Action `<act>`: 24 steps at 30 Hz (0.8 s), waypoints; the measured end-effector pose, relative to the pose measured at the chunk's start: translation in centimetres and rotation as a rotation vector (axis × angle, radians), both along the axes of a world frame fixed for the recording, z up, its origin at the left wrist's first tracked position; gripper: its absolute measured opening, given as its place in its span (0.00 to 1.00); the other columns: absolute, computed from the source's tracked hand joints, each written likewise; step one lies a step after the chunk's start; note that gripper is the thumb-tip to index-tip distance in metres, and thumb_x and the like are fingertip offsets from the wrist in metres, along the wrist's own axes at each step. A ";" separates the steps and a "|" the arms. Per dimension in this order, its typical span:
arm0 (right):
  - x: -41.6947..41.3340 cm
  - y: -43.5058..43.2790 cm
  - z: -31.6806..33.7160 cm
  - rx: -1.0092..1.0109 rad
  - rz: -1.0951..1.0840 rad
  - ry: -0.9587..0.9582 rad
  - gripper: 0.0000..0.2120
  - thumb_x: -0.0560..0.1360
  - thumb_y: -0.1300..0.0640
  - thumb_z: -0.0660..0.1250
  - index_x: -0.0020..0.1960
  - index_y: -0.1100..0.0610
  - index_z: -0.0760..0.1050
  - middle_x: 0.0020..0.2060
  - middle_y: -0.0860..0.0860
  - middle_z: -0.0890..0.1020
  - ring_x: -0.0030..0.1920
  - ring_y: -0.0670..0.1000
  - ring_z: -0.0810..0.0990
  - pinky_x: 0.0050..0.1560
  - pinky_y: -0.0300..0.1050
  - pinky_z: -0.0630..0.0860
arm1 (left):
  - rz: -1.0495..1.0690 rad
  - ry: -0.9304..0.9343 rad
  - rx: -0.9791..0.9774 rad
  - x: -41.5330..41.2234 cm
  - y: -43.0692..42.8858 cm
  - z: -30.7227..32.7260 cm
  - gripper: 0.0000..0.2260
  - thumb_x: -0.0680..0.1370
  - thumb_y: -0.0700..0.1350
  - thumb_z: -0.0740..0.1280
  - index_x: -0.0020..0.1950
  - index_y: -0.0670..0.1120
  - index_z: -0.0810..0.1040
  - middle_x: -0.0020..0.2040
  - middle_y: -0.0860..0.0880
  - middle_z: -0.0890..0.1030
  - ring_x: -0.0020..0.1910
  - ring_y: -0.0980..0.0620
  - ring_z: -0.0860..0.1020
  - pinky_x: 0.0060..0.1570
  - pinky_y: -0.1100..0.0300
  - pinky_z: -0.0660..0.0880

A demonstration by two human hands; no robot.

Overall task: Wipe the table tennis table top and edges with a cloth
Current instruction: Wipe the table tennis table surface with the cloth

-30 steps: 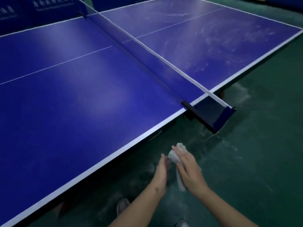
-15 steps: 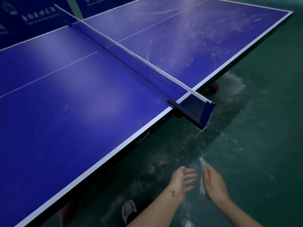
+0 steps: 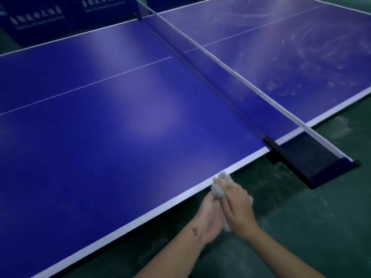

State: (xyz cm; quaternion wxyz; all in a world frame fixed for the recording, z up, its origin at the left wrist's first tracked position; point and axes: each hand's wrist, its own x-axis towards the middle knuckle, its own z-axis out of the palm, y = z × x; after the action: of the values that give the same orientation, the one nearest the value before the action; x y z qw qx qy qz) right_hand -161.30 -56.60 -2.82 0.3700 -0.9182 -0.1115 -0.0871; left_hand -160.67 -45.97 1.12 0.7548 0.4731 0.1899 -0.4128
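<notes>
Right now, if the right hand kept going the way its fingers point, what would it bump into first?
Most likely the white edge of the table, just beyond the cloth bunched at the fingertips of the right hand. The fingers point up and left toward it, though depth is hard to judge.
</notes>
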 end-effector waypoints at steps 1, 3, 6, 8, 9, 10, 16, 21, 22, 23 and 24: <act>1.9 0.1 0.1 0.019 -0.106 0.006 0.17 0.79 0.61 0.55 0.65 0.56 0.75 0.63 0.53 0.76 0.65 0.57 0.74 0.62 0.49 0.67 | -0.052 -0.029 0.042 0.5 2.1 0.5 0.20 0.82 0.51 0.50 0.63 0.44 0.75 0.59 0.44 0.80 0.54 0.50 0.79 0.58 0.56 0.72; 5.8 -0.5 0.5 0.014 -0.265 0.066 0.17 0.79 0.58 0.54 0.62 0.58 0.76 0.63 0.53 0.77 0.65 0.60 0.73 0.65 0.54 0.67 | -0.075 -0.173 0.182 2.1 7.1 0.9 0.19 0.82 0.50 0.51 0.52 0.44 0.80 0.49 0.45 0.84 0.49 0.48 0.81 0.55 0.56 0.73; 10.9 -1.4 0.5 -0.188 -0.440 0.108 0.23 0.78 0.53 0.50 0.67 0.59 0.73 0.66 0.58 0.74 0.67 0.62 0.70 0.67 0.55 0.64 | 0.169 -0.262 0.416 4.4 15.0 1.3 0.16 0.81 0.43 0.53 0.44 0.41 0.79 0.35 0.46 0.83 0.36 0.50 0.81 0.41 0.61 0.75; 13.0 -0.1 -0.5 -0.328 -0.504 0.213 0.22 0.80 0.52 0.51 0.71 0.56 0.68 0.70 0.57 0.69 0.67 0.64 0.67 0.68 0.56 0.62 | 0.338 -0.313 0.591 5.5 19.6 0.7 0.14 0.81 0.39 0.55 0.44 0.39 0.78 0.35 0.43 0.82 0.36 0.48 0.79 0.39 0.61 0.73; 13.7 1.6 -1.2 -0.394 -0.510 0.286 0.21 0.82 0.52 0.51 0.73 0.53 0.65 0.72 0.55 0.66 0.69 0.64 0.64 0.69 0.56 0.60 | 0.406 -0.346 0.666 5.8 21.6 0.4 0.13 0.80 0.38 0.56 0.44 0.39 0.78 0.36 0.42 0.81 0.37 0.46 0.79 0.39 0.60 0.72; 14.1 4.0 -1.8 -0.462 -0.494 0.341 0.21 0.82 0.51 0.52 0.74 0.51 0.63 0.74 0.54 0.63 0.72 0.63 0.61 0.70 0.57 0.59 | 0.462 -0.382 0.747 5.9 23.6 0.1 0.13 0.80 0.37 0.56 0.43 0.40 0.79 0.37 0.42 0.81 0.38 0.46 0.78 0.38 0.61 0.73; 12.7 24.2 -2.4 -0.574 0.316 0.022 0.18 0.71 0.52 0.61 0.60 0.46 0.78 0.61 0.51 0.79 0.63 0.62 0.74 0.57 0.62 0.76 | 0.515 -0.514 1.255 4.3 31.7 -2.7 0.06 0.79 0.42 0.61 0.51 0.50 0.77 0.50 0.55 0.79 0.52 0.53 0.75 0.49 0.56 0.70; 19.2 26.5 -3.8 -0.645 0.585 -0.031 0.24 0.74 0.46 0.56 0.70 0.45 0.68 0.71 0.50 0.70 0.69 0.61 0.68 0.66 0.63 0.64 | 0.376 -0.449 1.515 3.1 33.9 -4.2 0.15 0.77 0.38 0.64 0.64 0.44 0.75 0.62 0.46 0.76 0.62 0.45 0.71 0.61 0.45 0.66; 22.3 25.5 -4.3 -0.623 0.504 -0.030 0.25 0.76 0.46 0.57 0.73 0.45 0.64 0.73 0.51 0.64 0.71 0.62 0.65 0.69 0.62 0.60 | 0.323 -0.417 1.567 2.8 34.0 -4.3 0.17 0.77 0.38 0.65 0.65 0.44 0.74 0.65 0.45 0.74 0.64 0.43 0.70 0.62 0.42 0.65; 25.8 24.3 -4.5 -0.629 0.404 0.009 0.27 0.78 0.46 0.56 0.75 0.46 0.57 0.76 0.52 0.57 0.74 0.63 0.59 0.72 0.59 0.55 | 0.277 -0.378 1.619 2.6 34.1 -4.4 0.18 0.76 0.38 0.65 0.67 0.44 0.73 0.67 0.43 0.73 0.65 0.42 0.70 0.63 0.40 0.64; 29.3 23.1 -4.7 -0.639 0.277 0.057 0.28 0.79 0.46 0.55 0.77 0.47 0.52 0.77 0.53 0.52 0.75 0.62 0.55 0.72 0.57 0.51 | 0.260 -0.341 1.669 2.5 34.1 -4.4 0.18 0.77 0.40 0.65 0.68 0.43 0.72 0.68 0.42 0.72 0.65 0.40 0.70 0.62 0.38 0.64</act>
State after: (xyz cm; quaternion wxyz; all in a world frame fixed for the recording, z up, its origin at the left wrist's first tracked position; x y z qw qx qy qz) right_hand -132.02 -33.53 -7.47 0.0750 -0.9659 -0.2461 0.0290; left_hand -158.17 -11.87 -3.24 0.2194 0.9032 0.3678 0.0283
